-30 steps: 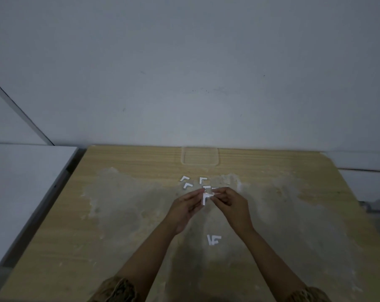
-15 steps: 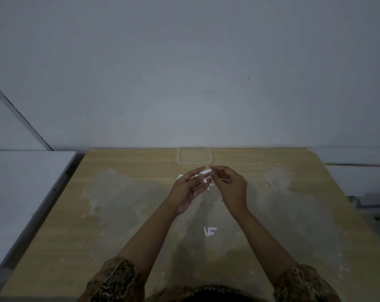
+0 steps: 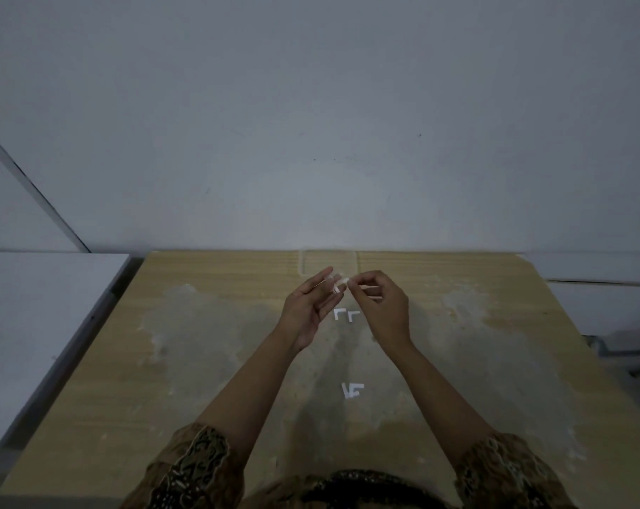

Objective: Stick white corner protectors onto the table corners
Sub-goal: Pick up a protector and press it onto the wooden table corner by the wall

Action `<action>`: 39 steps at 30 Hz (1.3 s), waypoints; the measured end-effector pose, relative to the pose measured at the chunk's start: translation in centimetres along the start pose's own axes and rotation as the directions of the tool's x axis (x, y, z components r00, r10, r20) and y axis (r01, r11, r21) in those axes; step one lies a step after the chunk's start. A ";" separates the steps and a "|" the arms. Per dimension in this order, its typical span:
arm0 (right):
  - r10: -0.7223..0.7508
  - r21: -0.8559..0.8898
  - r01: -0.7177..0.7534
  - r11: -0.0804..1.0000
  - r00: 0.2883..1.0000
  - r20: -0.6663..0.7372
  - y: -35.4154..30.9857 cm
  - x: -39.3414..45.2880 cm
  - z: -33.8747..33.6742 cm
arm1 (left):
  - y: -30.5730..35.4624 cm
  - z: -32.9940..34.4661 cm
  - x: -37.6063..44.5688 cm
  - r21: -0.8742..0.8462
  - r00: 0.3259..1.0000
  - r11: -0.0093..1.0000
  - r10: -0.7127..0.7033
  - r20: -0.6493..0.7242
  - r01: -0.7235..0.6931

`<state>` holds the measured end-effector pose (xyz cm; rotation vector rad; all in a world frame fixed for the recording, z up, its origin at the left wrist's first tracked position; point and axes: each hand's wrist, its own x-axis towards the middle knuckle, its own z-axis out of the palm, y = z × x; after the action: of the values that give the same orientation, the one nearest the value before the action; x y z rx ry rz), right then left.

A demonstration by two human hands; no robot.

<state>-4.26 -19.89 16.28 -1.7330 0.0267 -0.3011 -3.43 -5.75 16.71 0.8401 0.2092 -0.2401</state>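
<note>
Both hands now sit farther back, left hand (image 3: 305, 310) and right hand (image 3: 381, 306) pinching one white protector (image 3: 338, 284); two more (image 3: 346, 315) show on the worktop (image 3: 201, 361), far from its edges.

Two corner protectors (image 3: 347, 315) lie side by side on the table (image 3: 208, 361) near its middle, toward the far edge. A second pair (image 3: 352, 390) lies nearer the front edge, directly before them. Both hands (image 3: 305, 310) (image 3: 382, 306) hover above the far pair, a held protector (image 3: 338, 284) between them.

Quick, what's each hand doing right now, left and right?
Left hand: fingers mostly straight, fingertips holding a white corner protector.
Right hand: fingers curled, pinching the same protector above the table.
</note>
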 end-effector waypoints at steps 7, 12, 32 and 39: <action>0.449 -0.158 -0.430 0.889 0.887 0.112 8.3 -1.7 -1.2 | -0.8 -2.1 0.0 -0.001 0.994 1.000 -0.024 -0.109 0.024; 0.554 -0.377 -0.472 0.797 0.820 0.146 12.6 -4.6 -1.9 | -1.7 -3.3 -0.5 -0.034 0.988 0.997 -0.073 -0.134 0.069; 0.463 -0.125 -0.446 0.886 0.852 0.245 7.1 -1.7 1.3 | -0.4 -4.2 -1.2 0.111 0.990 0.991 0.091 -0.108 -0.079; 0.332 0.225 -0.417 0.881 0.882 0.334 -0.1 0.3 3.5 | 1.8 -3.0 -2.1 0.423 0.911 0.845 0.401 -0.095 -0.328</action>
<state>-3.27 -16.54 15.92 -1.4229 0.1051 0.2318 -5.18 -2.11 16.64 1.2935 0.1651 0.1652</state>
